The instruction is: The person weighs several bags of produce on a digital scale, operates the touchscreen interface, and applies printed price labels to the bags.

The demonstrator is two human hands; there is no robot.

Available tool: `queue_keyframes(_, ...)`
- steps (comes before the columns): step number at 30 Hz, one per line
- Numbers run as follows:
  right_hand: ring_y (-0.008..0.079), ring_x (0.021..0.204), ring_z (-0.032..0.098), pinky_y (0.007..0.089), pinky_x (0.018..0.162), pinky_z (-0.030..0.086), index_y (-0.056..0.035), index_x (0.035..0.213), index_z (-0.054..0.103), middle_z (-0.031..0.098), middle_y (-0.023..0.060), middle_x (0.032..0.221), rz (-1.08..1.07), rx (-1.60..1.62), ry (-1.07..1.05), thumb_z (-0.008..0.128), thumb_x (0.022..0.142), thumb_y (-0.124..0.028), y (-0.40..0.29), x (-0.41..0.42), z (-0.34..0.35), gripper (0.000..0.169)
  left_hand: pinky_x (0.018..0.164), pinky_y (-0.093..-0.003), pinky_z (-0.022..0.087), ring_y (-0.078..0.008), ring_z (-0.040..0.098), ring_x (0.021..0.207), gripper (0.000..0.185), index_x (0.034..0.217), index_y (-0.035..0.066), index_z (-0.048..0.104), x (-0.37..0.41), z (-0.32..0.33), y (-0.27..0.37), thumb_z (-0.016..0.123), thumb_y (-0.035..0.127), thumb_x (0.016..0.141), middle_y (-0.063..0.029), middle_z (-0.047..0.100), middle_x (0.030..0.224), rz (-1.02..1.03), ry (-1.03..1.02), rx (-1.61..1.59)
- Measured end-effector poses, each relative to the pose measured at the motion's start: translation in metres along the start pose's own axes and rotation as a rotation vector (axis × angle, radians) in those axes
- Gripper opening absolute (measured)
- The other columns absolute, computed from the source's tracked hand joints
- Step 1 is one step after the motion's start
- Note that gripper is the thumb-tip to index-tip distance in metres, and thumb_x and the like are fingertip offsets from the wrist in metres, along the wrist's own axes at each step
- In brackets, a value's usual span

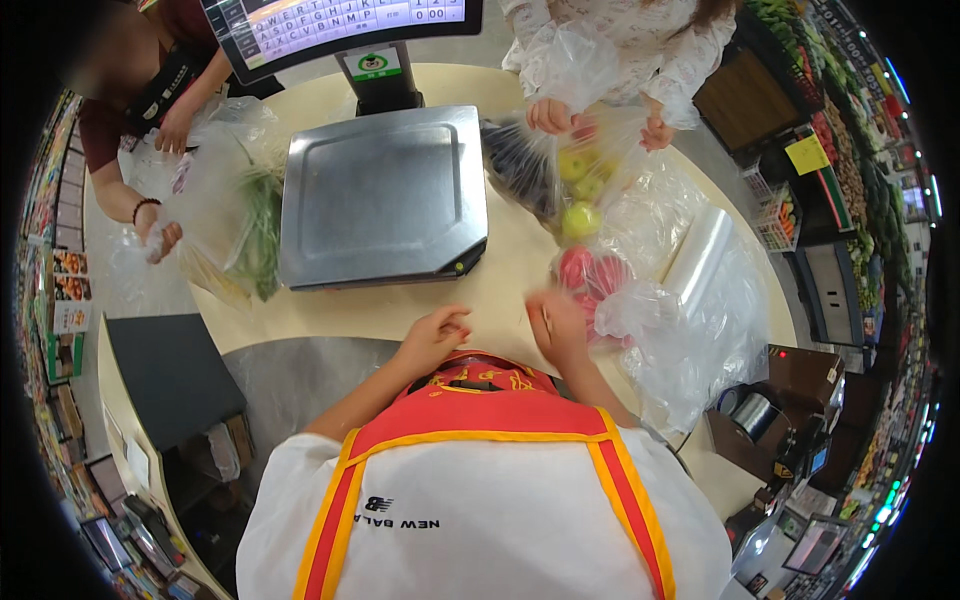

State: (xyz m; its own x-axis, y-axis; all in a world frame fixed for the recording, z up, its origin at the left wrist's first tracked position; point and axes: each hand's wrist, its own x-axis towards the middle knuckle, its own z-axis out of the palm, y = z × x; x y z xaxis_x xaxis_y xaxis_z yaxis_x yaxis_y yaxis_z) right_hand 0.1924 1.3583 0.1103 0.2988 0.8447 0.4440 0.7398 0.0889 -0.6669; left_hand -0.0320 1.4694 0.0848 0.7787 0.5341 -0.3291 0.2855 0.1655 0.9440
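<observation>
My left hand [436, 339] hovers near the counter's front edge, in front of the weighing scale's steel pan [382, 199]. Its fingers are loosely bent, with nothing visible in them. My right hand [557, 328] is blurred and curled, just left of a clear plastic bag of pink-red produce [589, 271]; whether it holds anything is unclear. Nothing lies on the pan. Beyond the red produce, another person's hands [553, 117] hold up a clear bag of yellow-green fruit [581, 217], beside a bag of dark produce [521, 161].
At left, another person's hand [161, 241] grips a bag of leafy greens [255, 232]. A screen [341, 30] stands behind the scale. A roll of clear bags [697, 259] lies at right on crumpled plastic [712, 360]. A brown machine [772, 420] stands at the right edge.
</observation>
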Motion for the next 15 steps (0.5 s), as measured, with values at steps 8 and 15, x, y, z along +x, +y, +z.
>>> queue_keyframes(8,0.035,0.096,0.06,0.0391,0.081,0.048,0.0076,0.127,0.044,0.056,0.0261,0.115,0.39,0.013,0.43,0.072,0.077,-0.017,0.132,0.19,0.079,0.063,0.078,-0.0255,0.052,-0.0144,0.065,0.088,0.022,0.112,-0.001,0.058,-0.047,-0.099,0.004,0.053,0.0,0.091,-0.0098,0.066,0.097,-0.043,0.113,0.032)
queue_keyframes(15,0.0373,0.093,0.062,0.0431,0.082,0.047,0.0011,0.107,0.063,0.066,0.0245,0.099,0.439,-0.221,0.395,0.063,0.087,-0.032,0.158,0.216,0.099,0.039,0.079,-0.0269,0.051,-0.0155,0.065,0.09,0.021,0.111,-0.002,0.058,-0.062,-0.141,0.02,0.054,-0.001,0.091,-0.0104,0.067,0.098,0.032,0.193,0.016)
